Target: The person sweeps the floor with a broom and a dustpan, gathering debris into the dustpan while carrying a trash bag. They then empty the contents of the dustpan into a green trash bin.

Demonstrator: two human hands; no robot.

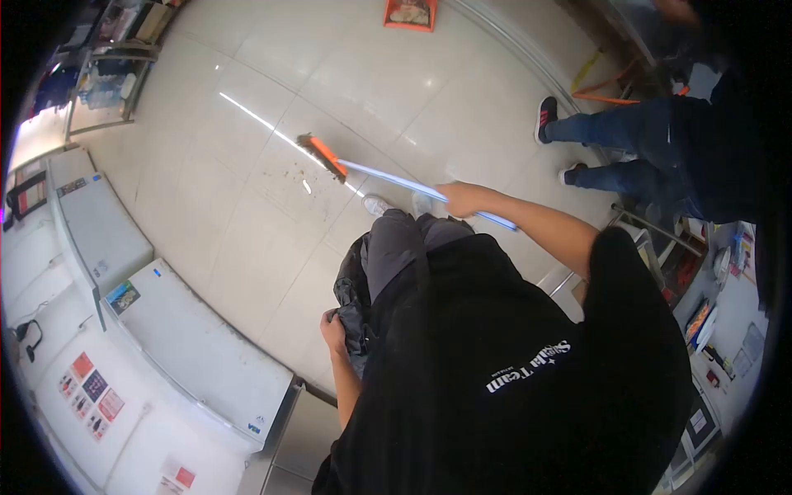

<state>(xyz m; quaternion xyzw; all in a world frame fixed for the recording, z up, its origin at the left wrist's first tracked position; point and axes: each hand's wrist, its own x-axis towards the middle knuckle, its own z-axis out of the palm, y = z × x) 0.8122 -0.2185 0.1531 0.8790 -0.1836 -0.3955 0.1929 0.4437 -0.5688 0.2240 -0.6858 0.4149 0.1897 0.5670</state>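
My right hand (464, 200) is wrapped around the light blue handle (384, 175) of a broom, near the handle's upper end. The orange broom head (326, 157) with dark bristles rests on the tiled floor, in front of my shoes (378, 205). Beside the bristles lies a scatter of small brown debris (294, 175), with a small white scrap (307, 187) close by. At my left side, my left hand (332, 330) is closed on a crumpled black plastic bag (353, 301) that hangs along my leg.
White chest freezers (198, 346) line the left side. A shelf rack (111, 82) stands at the upper left. An orange-edged square object (410, 14) lies on the floor far ahead. Another person in jeans (610, 132) stands at the right, near a cluttered counter (726, 330).
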